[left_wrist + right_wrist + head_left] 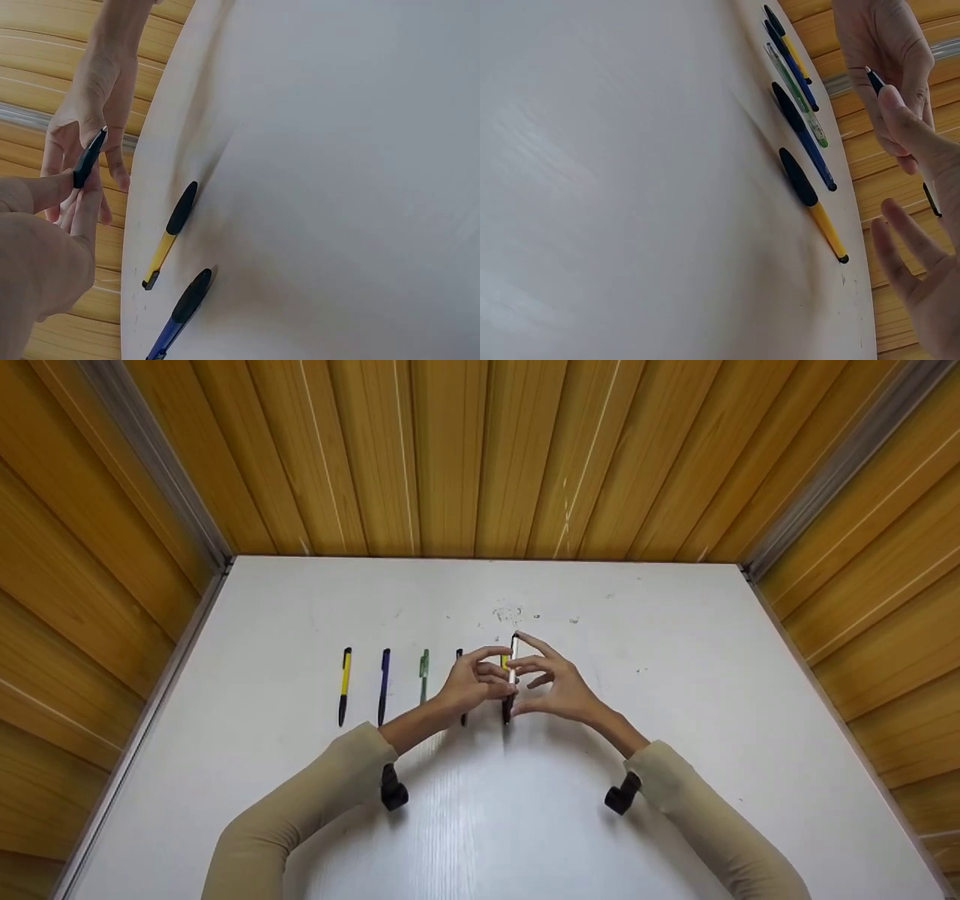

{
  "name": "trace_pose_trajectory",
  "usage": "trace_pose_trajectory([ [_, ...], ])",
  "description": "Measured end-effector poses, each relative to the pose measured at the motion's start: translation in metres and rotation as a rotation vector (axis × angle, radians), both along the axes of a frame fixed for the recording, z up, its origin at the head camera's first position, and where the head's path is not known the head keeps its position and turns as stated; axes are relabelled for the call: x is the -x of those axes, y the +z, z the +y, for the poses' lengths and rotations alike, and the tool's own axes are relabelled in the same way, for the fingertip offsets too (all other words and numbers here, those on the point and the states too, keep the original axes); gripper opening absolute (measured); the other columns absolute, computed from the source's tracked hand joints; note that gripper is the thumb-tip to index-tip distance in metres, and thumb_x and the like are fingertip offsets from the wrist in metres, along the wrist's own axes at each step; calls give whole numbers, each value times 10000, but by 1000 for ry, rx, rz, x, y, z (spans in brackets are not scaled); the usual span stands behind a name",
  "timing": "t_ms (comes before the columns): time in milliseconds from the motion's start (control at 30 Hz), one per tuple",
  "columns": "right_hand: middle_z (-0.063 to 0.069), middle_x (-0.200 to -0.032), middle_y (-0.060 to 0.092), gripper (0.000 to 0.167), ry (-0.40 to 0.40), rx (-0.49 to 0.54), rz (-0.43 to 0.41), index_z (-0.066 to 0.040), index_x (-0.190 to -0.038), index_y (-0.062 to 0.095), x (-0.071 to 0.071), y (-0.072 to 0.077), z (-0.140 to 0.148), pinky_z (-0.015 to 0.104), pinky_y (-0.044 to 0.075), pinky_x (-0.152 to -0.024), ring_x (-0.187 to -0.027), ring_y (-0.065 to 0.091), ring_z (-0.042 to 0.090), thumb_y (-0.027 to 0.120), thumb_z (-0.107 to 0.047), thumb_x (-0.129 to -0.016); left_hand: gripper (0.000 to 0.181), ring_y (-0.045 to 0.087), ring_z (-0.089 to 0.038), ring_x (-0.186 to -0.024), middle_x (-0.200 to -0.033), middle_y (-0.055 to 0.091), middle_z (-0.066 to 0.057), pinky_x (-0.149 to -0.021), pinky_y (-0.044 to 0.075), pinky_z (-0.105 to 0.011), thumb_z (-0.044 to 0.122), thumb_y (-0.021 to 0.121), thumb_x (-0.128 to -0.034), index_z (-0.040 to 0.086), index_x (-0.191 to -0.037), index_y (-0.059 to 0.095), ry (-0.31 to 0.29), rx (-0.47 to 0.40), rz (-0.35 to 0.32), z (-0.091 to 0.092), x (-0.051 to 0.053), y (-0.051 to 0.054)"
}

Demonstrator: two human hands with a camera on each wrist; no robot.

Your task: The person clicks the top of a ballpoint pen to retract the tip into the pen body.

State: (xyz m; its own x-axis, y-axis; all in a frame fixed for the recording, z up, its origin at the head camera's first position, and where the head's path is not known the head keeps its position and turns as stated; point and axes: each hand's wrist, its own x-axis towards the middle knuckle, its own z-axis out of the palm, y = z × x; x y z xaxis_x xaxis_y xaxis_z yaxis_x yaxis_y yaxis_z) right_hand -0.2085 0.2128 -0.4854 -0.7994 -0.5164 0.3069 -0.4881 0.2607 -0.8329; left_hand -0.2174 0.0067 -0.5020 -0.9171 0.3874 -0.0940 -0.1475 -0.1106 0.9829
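A white pen with a black grip [513,673] is held up off the table between both hands. My left hand [469,684] pinches its black grip [88,160] between thumb and finger, as the left wrist view shows. My right hand [564,687] holds the same pen, its index finger bent to the upper end and its thumb by the grip. In the right wrist view the thumb [900,112] covers part of the pen, and the tip [873,78] shows past it. Below the hands lies a yellow pen with a black grip [829,234], partly hidden in the head view.
Left of the hands, a blue pen with black grip [808,144], a green pen [424,671], another blue pen [384,682] and another yellow pen [345,682] lie in a row on the white table [225,780]. Wood-patterned walls [480,457] stand around the table.
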Motion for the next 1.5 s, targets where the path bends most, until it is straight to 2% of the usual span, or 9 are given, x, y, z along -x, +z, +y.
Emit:
trace_pose_trajectory([
  [167,302,-1622,295,690,-16,-56,7,57,-1291,657,-1,1,1,600,614,-807,-1104,668,467,937,-13,-665,632,743,-141,-852,-970,757,-131,-838,638,-289,-120,742,-843,1,-1427,531,-9,8,14,0,-1,-1],
  [333,263,-1665,230,720,11,-63,20,35,-1308,650,9,-12,7,652,579,-891,-1340,504,513,938,13,-648,654,733,-115,-861,-953,739,-67,-864,629,-293,-77,747,-863,-9,-1457,482,-45,2,63,-1,-1,0],
  [467,220,-1687,209,729,41,-69,53,-36,-1290,674,19,-21,13,654,556,-957,-1426,411,510,961,-14,-620,662,724,-93,-848,-926,717,4,-865,632,-322,-49,748,-875,-6,-1467,456,-66,15,95,-2,-2,2],
  [733,154,-1708,191,697,89,-93,46,-145,-1289,680,25,-22,16,597,545,-1030,-1481,335,497,972,-175,-657,637,733,-138,-869,-985,683,-70,-841,655,-436,-60,738,-873,86,-1438,483,-65,-4,45,-2,-3,2],
  [933,181,-1699,200,688,92,-93,48,-119,-1275,685,26,-21,16,595,552,-1019,-1472,340,508,969,-122,-649,662,729,-124,-855,-1003,699,-124,-857,649,-466,-75,732,-873,33,-1463,452,-68,-1,56,-1,-3,1],
  [1067,167,-1701,197,694,86,-93,36,-66,-1267,682,25,-22,14,629,537,-1019,-1462,364,500,962,-50,-633,660,723,-110,-841,-969,697,-76,-864,645,-486,-78,732,-873,29,-1462,452,-64,3,63,-1,-4,0],
  [1200,203,-1695,177,692,83,-94,23,19,-1272,662,21,-20,12,684,504,-1024,-1453,363,520,942,10,-639,655,718,-101,-831,-1000,701,-119,-883,633,-521,-79,733,-874,24,-1457,453,-63,20,69,-2,-5,0],
  [1400,285,-1667,190,649,92,-86,12,76,-1263,643,10,-1,8,711,491,-1014,-1413,405,541,918,25,-677,639,723,-130,-851,-1065,677,-197,-881,636,-510,-75,731,-878,20,-1448,457,-63,16,63,-1,-4,-1],
  [1500,302,-1658,201,636,94,-84,12,75,-1265,641,7,5,8,708,501,-1001,-1386,454,523,912,20,-691,634,719,-127,-845,-1046,674,-168,-856,649,-475,-70,729,-879,26,-1445,461,-63,20,61,0,-4,-2],
])
